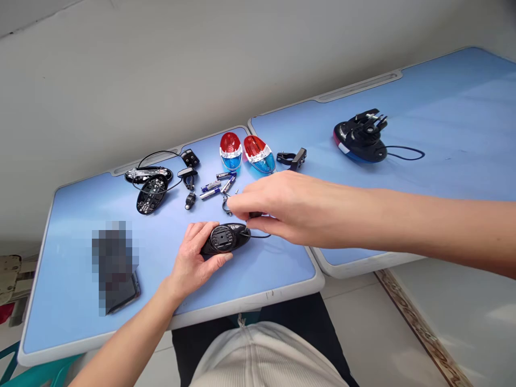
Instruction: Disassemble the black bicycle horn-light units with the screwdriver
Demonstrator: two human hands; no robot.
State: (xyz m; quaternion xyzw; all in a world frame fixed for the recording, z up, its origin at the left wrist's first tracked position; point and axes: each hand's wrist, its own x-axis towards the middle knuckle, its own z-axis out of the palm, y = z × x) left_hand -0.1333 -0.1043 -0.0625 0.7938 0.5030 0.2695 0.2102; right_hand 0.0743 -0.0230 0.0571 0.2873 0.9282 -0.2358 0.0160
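Note:
My left hand [197,258] is closed around a black oval light housing [242,238], a round ridged mount on it facing up. A thin black cable comes out of the housing's right end. My right hand [274,207] is closed just above that end, its fingers bent around a small dark object [255,214] that is mostly hidden. Close to its fingertips lies a small ring clamp [226,205]. Behind it are several blue-and-white batteries [210,186] and two red-and-blue lens covers [231,152], [259,154].
At the back left lie opened black housings [152,193] with wiring, beside a black bracket [188,177] and a small clamp [190,201]. A phone-like dark object [121,293], partly blurred, is at left. Another bracket [293,159] and an assembled light [358,140] lie to the right, across the table seam.

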